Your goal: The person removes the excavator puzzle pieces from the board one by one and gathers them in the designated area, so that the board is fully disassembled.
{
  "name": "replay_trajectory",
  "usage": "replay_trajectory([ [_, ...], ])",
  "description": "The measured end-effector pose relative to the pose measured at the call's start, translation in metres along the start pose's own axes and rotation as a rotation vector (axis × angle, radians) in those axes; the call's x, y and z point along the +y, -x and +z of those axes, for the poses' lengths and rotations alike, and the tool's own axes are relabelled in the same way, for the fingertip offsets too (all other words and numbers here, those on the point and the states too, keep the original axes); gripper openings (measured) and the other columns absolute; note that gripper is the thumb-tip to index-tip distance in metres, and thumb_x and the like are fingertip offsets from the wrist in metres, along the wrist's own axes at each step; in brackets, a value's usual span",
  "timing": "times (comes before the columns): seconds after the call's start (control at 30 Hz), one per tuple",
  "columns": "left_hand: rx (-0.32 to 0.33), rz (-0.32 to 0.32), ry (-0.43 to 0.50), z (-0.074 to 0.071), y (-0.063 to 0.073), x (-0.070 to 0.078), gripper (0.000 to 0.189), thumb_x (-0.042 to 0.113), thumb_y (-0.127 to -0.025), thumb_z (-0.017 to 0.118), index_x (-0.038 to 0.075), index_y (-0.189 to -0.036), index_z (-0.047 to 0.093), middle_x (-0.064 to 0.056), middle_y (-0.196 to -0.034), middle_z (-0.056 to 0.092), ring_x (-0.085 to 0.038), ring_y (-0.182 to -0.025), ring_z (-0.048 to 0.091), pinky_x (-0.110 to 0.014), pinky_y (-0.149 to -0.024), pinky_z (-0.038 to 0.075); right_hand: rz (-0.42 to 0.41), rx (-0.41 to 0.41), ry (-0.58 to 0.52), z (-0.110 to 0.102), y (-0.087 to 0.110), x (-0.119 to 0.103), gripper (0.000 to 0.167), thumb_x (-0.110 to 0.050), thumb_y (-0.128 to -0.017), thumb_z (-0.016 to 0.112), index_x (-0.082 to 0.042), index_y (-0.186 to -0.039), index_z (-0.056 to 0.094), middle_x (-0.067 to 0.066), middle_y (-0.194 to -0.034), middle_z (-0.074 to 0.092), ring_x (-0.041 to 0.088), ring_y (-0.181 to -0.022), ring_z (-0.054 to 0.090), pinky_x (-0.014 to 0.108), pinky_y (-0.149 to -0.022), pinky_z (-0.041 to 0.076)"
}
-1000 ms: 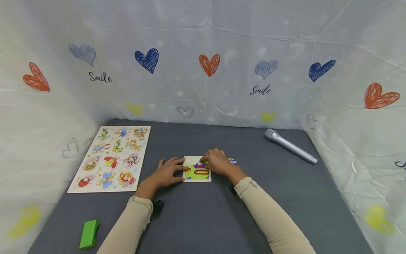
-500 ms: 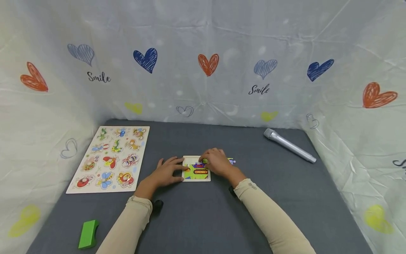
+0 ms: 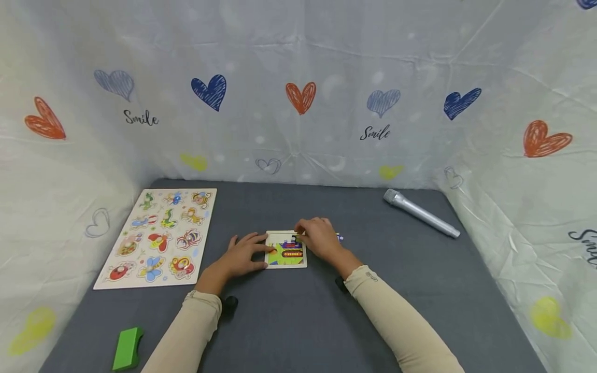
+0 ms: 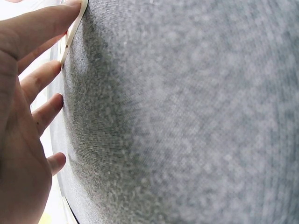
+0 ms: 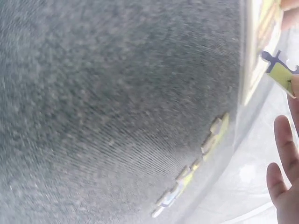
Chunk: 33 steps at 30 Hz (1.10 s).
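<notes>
R grip (image 5: 288, 156) w/ puzzle pc (image 5: 281, 75)

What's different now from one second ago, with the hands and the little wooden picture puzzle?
Not much: the right hand, pinching a small green-and-dark-blue puzzle piece, seems to have shifted slightly right over the flat cream wooden puzzle tray. Nothing was visibly picked up or let go. The left hand still touches the tray's left edge; the long silver microphone and notched green block stayed put.

Under the left fingers (image 4: 43, 78), the cloth (image 4: 187, 116) appears woven and matt. The tray (image 3: 279, 237) at their tips resembles smooth wood. The piece (image 5: 281, 76) between the right fingers (image 5: 285, 140) looks smooth-faced; the microphone (image 3: 422, 214) beyond shows metallic sheen.
</notes>
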<state>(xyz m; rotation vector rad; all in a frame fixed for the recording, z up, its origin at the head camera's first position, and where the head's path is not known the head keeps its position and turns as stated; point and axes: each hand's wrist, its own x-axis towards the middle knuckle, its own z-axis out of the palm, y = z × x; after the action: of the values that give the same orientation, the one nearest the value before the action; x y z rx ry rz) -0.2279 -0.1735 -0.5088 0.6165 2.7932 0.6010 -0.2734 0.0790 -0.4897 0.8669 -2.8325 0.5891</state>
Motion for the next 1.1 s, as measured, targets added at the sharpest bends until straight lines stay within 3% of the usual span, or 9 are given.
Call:
replay_trajectory([
  [0.17, 0.021, -0.004, 0.008, 0.001, 0.006, -0.006, 0.047, 0.038, -0.087, 0.071, 0.025, -0.131, 0.064, -0.006, -0.154, 0.039, -0.037, -0.144, 0.026, -0.075, -0.106, 0.006, 0.096, -0.013, -0.168, -0.016, -0.002, 0.012, 0.014, -0.02, -0.091, 0.069, -0.014, -0.104, 0.07, 0.001, -0.1, 0.072, 0.019, -0.094, 0.065, 0.047, -0.096, 0.045],
  [0.3, 0.038, -0.008, 0.015, -0.001, 0.011, -0.012, 0.047, 0.036, -0.086, 0.072, 0.025, -0.131, 0.064, -0.006, -0.154, 0.039, -0.037, -0.145, 0.025, -0.074, -0.106, 0.005, 0.239, -0.024, -0.351, -0.033, -0.001, 0.045, 0.014, -0.016, -0.093, 0.066, -0.008, -0.104, 0.07, 0.007, -0.101, 0.071, 0.022, -0.093, 0.066, 0.04, -0.083, 0.052],
  [0.4, 0.045, -0.002, 0.009, -0.003, 0.012, -0.015, 0.047, 0.036, -0.086, 0.072, 0.024, -0.131, 0.064, -0.008, -0.154, 0.039, -0.039, -0.144, 0.026, -0.075, -0.106, 0.005, 0.308, -0.033, -0.428, -0.041, 0.006, 0.072, 0.014, -0.012, -0.093, 0.066, -0.004, -0.103, 0.071, 0.011, -0.099, 0.07, 0.023, -0.089, 0.065, 0.036, -0.076, 0.052],
  [0.53, 0.037, -0.003, 0.006, -0.004, 0.013, -0.016, 0.047, 0.036, -0.086, 0.071, 0.024, -0.131, 0.064, -0.009, -0.154, 0.038, -0.04, -0.144, 0.025, -0.075, -0.105, 0.005, 0.334, -0.093, -0.462, -0.047, 0.018, 0.098, 0.013, -0.007, -0.092, 0.066, 0.001, -0.099, 0.071, 0.015, -0.096, 0.07, 0.021, -0.085, 0.064, 0.031, -0.072, 0.05],
  [0.7, 0.031, -0.001, 0.012, -0.004, 0.012, -0.014, 0.047, 0.035, -0.086, 0.072, 0.023, -0.131, 0.064, -0.009, -0.154, 0.038, -0.041, -0.144, 0.025, -0.076, -0.105, 0.005, 0.341, -0.169, -0.465, -0.049, 0.029, 0.112, 0.013, -0.005, -0.092, 0.065, 0.003, -0.1, 0.072, 0.016, -0.097, 0.07, 0.019, -0.084, 0.063, 0.03, -0.072, 0.05],
  [1.1, 0.006, 0.024, 0.032, -0.002, 0.001, -0.001, 0.047, 0.035, -0.086, 0.072, 0.023, -0.131, 0.064, -0.009, -0.154, 0.039, -0.04, -0.144, 0.023, -0.075, -0.106, 0.004, 0.387, -0.168, -0.415, -0.05, 0.046, 0.124, 0.014, -0.007, -0.093, 0.064, 0.001, -0.101, 0.073, 0.015, -0.1, 0.07, 0.021, -0.086, 0.061, 0.033, -0.074, 0.049],
])
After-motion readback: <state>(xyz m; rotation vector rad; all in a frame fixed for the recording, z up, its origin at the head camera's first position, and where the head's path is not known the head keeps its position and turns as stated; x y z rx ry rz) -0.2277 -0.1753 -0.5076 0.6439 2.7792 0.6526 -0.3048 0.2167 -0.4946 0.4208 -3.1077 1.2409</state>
